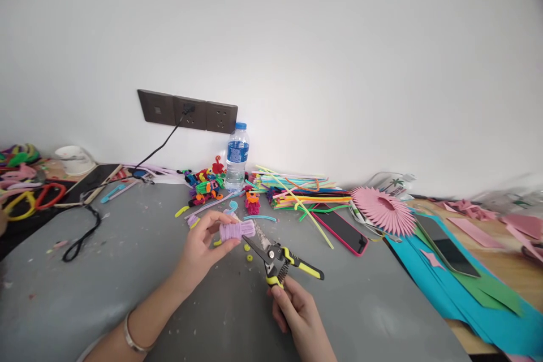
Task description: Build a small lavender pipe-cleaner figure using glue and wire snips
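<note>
Left hand (204,242) was tilted up, pinching a fuzzy purple bundle (232,231), right hand (297,305) gripping some spread snips (272,253) by one handle. Capped bottle (238,153) behind had clear stuff inside.

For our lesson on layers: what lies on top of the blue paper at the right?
On the blue paper: green paper bearing a smartphone, plus a pink paper scrap. Whatever these cover cannot be seen.
</note>
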Demonstrator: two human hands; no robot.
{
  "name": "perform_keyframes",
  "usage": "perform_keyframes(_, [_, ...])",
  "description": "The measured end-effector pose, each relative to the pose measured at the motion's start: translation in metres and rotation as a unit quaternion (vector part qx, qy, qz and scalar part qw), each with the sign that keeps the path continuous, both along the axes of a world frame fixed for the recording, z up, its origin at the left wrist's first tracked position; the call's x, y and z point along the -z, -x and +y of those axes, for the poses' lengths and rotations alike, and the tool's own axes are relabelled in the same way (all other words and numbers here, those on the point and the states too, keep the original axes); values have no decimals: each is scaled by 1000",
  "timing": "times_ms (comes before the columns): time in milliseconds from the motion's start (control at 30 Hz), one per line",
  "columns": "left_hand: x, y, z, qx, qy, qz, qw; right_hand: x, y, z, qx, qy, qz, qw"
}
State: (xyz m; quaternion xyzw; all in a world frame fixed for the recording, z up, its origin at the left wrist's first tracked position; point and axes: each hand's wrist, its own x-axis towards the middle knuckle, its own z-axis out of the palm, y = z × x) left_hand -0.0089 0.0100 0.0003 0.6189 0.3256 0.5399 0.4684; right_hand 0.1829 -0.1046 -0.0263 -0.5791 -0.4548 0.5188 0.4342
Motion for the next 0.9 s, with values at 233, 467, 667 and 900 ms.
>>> perform_keyframes(233, [-4, 0, -1, 3, 20, -2, 1000, 4, -1, 1, 8, -3, 9, 1000])
perform_keyframes(467, [-3, 1, -1, -3, 26, 3, 1000, 5, -1, 1, 15, -2, -6, 1000])
perform_keyframes(667, [-1, 1, 0, 0, 18, 1, 1000, 4, -1, 1, 5, 4, -2, 1000])
perform_keyframes(900, [3, 0, 1, -1, 19, 1, 1000, 22, -9, 0, -29, -1, -12, 999])
